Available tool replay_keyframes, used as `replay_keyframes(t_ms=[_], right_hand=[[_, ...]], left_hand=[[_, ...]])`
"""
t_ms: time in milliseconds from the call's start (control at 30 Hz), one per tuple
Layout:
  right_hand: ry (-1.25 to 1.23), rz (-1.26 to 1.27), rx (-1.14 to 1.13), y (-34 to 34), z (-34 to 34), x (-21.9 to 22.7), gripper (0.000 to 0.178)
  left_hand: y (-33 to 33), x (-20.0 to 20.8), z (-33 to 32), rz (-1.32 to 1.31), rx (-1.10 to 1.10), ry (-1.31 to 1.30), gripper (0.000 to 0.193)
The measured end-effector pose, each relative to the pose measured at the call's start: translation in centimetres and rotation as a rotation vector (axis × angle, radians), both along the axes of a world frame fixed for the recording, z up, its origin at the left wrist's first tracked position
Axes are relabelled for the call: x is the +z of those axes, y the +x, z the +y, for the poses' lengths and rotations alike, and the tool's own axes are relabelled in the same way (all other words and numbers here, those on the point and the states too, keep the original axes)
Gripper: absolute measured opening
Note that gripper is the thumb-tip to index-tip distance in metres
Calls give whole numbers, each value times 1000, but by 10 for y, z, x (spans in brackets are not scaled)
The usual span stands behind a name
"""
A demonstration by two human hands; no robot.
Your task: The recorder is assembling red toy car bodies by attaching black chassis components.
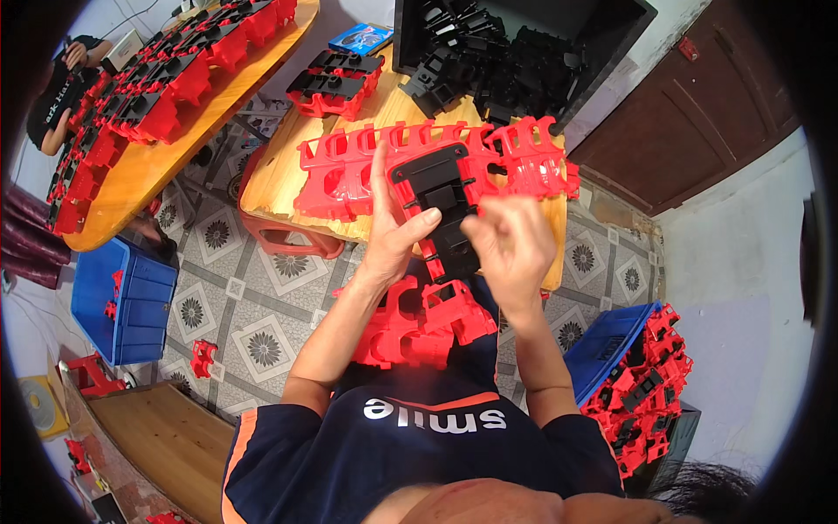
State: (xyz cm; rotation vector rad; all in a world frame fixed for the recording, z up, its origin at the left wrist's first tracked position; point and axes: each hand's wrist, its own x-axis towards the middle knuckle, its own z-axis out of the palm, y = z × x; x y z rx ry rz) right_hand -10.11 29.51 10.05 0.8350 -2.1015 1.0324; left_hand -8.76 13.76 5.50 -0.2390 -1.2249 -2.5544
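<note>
My left hand (394, 225) grips a red plastic housing with a black panel (439, 196), its thumb on the panel and its fingers along the left side. The piece is tilted above the near edge of the wooden table. My right hand (515, 249), slightly blurred, is curled closed beside the lower right part of the panel. Whatever its fingers may hold is hidden. Behind the piece, a row of red plastic housings (336, 179) without black panels lies on the table. More red housings (406, 336) rest on my lap.
A black bin of black plastic parts (541, 65) lies at the table's far side, near a finished-looking red-and-black piece (336, 83). Blue crates (144, 301) stand on the floor left and right. Another person (65, 96) is at the left table (161, 166), which holds several red-and-black pieces.
</note>
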Motion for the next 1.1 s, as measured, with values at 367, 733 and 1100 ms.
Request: replay_keyframes(t_ms=[367,733,1100], right_hand=[[-120,-739,683,-85,-20,2,69],[-345,-819,696,-24,-40,-8,59],[-238,-681,707,-30,-45,2,90]], left_hand=[[-18,7,-9,-104,206,103,47],[37,20,-29,155,319,-89,103],[84,90,-266,216,1275,-67,76]])
